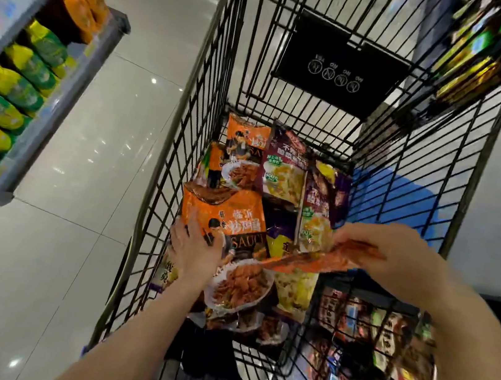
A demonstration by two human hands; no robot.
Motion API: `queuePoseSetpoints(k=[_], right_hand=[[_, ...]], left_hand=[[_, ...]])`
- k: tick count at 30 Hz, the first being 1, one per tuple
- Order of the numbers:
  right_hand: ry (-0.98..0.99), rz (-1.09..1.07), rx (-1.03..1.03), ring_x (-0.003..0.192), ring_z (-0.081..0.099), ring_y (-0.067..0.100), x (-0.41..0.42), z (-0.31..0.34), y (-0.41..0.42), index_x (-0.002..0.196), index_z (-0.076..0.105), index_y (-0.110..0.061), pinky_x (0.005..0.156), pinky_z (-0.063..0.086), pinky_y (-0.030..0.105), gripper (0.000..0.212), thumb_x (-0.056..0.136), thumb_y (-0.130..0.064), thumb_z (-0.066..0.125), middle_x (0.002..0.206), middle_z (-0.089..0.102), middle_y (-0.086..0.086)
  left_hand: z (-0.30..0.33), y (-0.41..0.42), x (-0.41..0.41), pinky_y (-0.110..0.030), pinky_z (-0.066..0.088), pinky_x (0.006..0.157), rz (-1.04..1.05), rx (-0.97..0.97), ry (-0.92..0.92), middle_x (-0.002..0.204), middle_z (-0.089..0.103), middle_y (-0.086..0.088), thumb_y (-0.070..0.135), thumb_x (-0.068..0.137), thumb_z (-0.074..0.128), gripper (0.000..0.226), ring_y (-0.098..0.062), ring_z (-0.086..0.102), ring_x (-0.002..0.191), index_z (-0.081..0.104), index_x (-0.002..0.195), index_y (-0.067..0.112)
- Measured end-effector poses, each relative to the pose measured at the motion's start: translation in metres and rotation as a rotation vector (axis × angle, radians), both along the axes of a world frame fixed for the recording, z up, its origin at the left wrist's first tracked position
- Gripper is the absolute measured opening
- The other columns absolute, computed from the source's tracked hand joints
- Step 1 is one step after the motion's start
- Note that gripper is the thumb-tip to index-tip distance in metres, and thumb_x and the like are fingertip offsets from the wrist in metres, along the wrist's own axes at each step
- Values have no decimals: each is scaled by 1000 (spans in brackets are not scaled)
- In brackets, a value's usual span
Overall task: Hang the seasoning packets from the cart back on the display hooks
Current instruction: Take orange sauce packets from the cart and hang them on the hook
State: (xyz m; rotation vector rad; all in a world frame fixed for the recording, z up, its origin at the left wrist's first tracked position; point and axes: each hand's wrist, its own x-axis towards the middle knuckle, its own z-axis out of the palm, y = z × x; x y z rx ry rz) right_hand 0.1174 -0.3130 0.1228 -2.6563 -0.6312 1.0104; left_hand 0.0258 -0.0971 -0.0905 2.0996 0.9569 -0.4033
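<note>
A black wire cart (188,115) holds several seasoning packets, orange ones and purple ones (284,169), lying flat on its floor. My left hand (194,250) reaches down inside and rests with spread fingers on a large orange packet (229,216) near the cart's left wall. My right hand (394,260) is above the cart's right side and pinches the edge of another orange packet (313,262), which hangs nearly edge-on and is blurred. No display hooks can be made out clearly.
A shelf (42,113) at the left carries green-yellow and orange bags. Racks of dark packets stand at the upper right (478,51) and lower right (382,346) behind the cart's wire wall. Glossy tiled floor (90,166) lies between shelf and cart.
</note>
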Motion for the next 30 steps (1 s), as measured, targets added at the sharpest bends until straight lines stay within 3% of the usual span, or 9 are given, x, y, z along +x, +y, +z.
queuePoseSetpoints(k=[5, 10, 13, 15, 18, 20, 23, 26, 30], right_hand=[[156, 0, 22, 82, 57, -11, -8, 5, -10, 86, 61, -50, 69, 43, 14, 28, 90, -23, 58, 82, 61, -37], [-41, -9, 42, 85, 59, 8, 15, -62, 31, 99, 65, -34, 78, 47, 27, 19, 93, -21, 52, 92, 65, -16], [-255, 135, 37, 91, 56, 16, 35, -105, 60, 92, 65, -31, 95, 37, 38, 16, 88, -23, 52, 90, 65, -9], [-254, 232, 14, 98, 55, 18, 43, -123, 75, 93, 64, -29, 104, 30, 47, 18, 84, -19, 53, 96, 64, -7], [-214, 370, -34, 121, 48, 18, 43, -143, 79, 112, 62, -23, 110, 22, 48, 31, 83, -15, 56, 130, 53, -4], [-212, 403, -36, 133, 37, 16, 43, -154, 71, 116, 60, -22, 112, 16, 47, 33, 83, -18, 60, 144, 40, -4], [-117, 346, -1, 135, 34, 19, 44, -164, 63, 104, 64, -19, 111, 22, 45, 24, 81, -21, 65, 141, 44, -1], [-54, 366, -58, 139, 27, 16, 45, -162, 64, 102, 61, -23, 112, 18, 47, 21, 82, -25, 65, 136, 50, -1], [17, 383, -87, 141, 22, 16, 44, -158, 69, 112, 57, -22, 113, 14, 50, 28, 84, -21, 63, 140, 47, -1]], left_hand=[[3, 8, 2, -51, 44, 96, 109, -102, -230, 127, 51, -4, 36, 81, 62, 61, -25, 47, 120, 33, 135, 32], [15, 14, -1, -38, 40, 93, 223, -100, -157, 126, 53, -6, 32, 83, 66, 70, -24, 51, 117, 31, 141, 17], [27, 12, 1, -25, 39, 78, 36, -59, -255, 99, 56, 3, 22, 84, 67, 42, -16, 55, 95, 56, 124, 14], [34, 7, -2, -25, 41, 78, -34, -52, -268, 102, 55, 3, 17, 87, 63, 34, -12, 54, 91, 59, 120, 15], [39, -1, -15, -30, 49, 85, -73, -138, -332, 108, 61, 3, 13, 87, 60, 28, -11, 58, 97, 60, 114, 18], [43, -1, -22, -17, 47, 82, -55, -240, -343, 100, 62, 9, 8, 86, 60, 22, -6, 59, 94, 58, 105, 18], [49, 4, -30, -10, 44, 76, -43, -405, -319, 96, 62, 5, 2, 85, 60, 18, 6, 59, 85, 55, 97, 14], [55, 10, -38, -13, 47, 78, -56, -496, -284, 96, 62, 4, -5, 82, 62, 26, 8, 60, 86, 52, 99, 11], [63, 16, -35, -17, 49, 80, -75, -486, -249, 102, 61, 11, -1, 79, 67, 70, 6, 61, 89, 32, 130, 29]])
